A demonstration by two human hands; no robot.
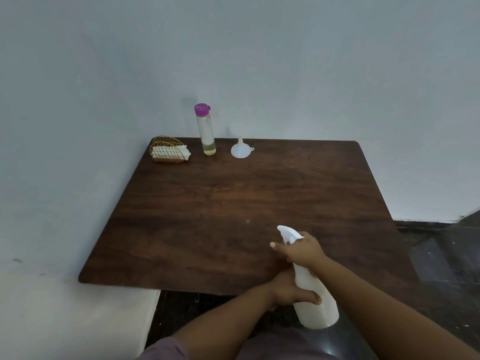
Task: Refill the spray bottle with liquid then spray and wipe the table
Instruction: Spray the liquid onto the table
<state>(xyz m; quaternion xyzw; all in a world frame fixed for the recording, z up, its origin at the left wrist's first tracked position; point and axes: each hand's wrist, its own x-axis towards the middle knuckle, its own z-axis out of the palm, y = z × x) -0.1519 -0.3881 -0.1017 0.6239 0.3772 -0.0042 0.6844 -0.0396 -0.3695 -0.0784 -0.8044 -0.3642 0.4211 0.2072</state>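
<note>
The spray bottle is plain milky white, trigger head included. The surface shows dark brown wood grain. The tall clear bottle has a purple cap and pale yellow liquid. The funnel is translucent white; the wire napkin holder is gold, its napkins white.

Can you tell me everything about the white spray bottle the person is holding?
The spray bottle is plain white, plastic by its look, with a round body and a white trigger head pointing up and left. It is tilted, held in the air at the near edge of the table. The right hand grips its neck just under the head, and the left hand holds the body lower down. It is too cloudy to tell how much liquid is inside.
</note>
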